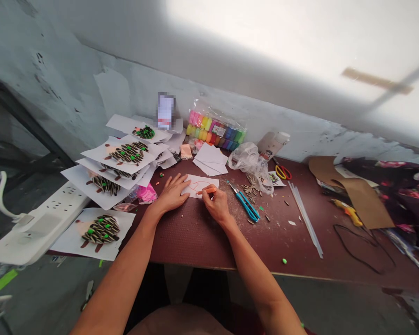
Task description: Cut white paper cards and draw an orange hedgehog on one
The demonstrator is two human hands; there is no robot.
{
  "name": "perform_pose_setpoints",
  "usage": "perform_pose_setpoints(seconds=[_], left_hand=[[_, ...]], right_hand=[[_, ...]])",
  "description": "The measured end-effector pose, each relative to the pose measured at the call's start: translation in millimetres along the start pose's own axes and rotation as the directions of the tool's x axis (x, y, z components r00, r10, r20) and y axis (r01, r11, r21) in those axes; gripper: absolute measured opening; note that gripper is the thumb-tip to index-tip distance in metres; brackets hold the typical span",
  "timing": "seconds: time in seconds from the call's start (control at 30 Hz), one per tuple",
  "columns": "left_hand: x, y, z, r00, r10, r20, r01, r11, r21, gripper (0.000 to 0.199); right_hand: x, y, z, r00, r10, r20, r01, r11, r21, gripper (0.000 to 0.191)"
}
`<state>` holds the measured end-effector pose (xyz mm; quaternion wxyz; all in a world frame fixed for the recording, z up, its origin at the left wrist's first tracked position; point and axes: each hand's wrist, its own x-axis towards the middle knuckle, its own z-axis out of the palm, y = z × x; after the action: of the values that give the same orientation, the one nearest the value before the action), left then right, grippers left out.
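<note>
While the right hand [214, 204] grips an orange crayon [206, 190] on a white paper [199, 185], the open left hand [172, 193] presses the paper's edge; if it lifts, the paper could slip.

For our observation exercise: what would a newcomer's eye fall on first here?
Sunflower-seed collages on white paper, piled at the table's left end, stand out first. Against the wall sits a bag of rainbow-coloured clay tubs. Mid-table, the right hand draws with an orange crayon.
</note>
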<state>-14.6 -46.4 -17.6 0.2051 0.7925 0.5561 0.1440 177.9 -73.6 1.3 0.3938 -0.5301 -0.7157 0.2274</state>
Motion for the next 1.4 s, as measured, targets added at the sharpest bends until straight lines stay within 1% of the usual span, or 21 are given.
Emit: perform_pose_setpoints(seconds=[0.13, 0.43, 0.6, 0.83, 1.1, 1.4], left_hand=[[0.0, 0.4, -0.4, 1.0, 0.002, -0.001, -0.002, 1.0, 0.007, 0.057], [-0.6, 3.0, -2.6, 1.0, -0.015, 0.027, 0.013, 0.998, 0.06, 0.057], [-0.7, 3.7, -3.2, 0.999, -0.02, 0.038, 0.017, 0.997, 0.07, 0.058], [-0.3, 2.6, -2.2, 0.999, -0.013, 0.03, 0.011, 0.998, 0.065, 0.058], [0.6, -0.2, 0.8, 1.0, 0.003, 0.009, -0.004, 0.998, 0.063, 0.057], [0.2, 1.2, 0.0, 1.0, -0.008, 0.017, 0.007, 0.998, 0.066, 0.057]], right_hand=[[0.5, 0.2, -0.1, 1.0, 0.014, 0.009, -0.014, 1.0, 0.0, 0.027], [0.9, 1.5, -0.9, 1.0, -0.002, 0.012, 0.002, 1.0, 0.021, 0.027], [1.0, 2.9, -0.1, 1.0, -0.01, -0.014, 0.01, 1.0, 0.012, 0.027], [1.4, 3.6, -0.4, 0.999, -0.033, -0.033, 0.033, 0.999, 0.003, 0.027], [1.6, 4.2, -1.1, 1.0, -0.023, -0.021, 0.023, 1.0, -0.005, 0.026], [1.7, 4.6, -0.7, 0.999, -0.022, -0.032, 0.022, 1.0, 0.011, 0.026]])
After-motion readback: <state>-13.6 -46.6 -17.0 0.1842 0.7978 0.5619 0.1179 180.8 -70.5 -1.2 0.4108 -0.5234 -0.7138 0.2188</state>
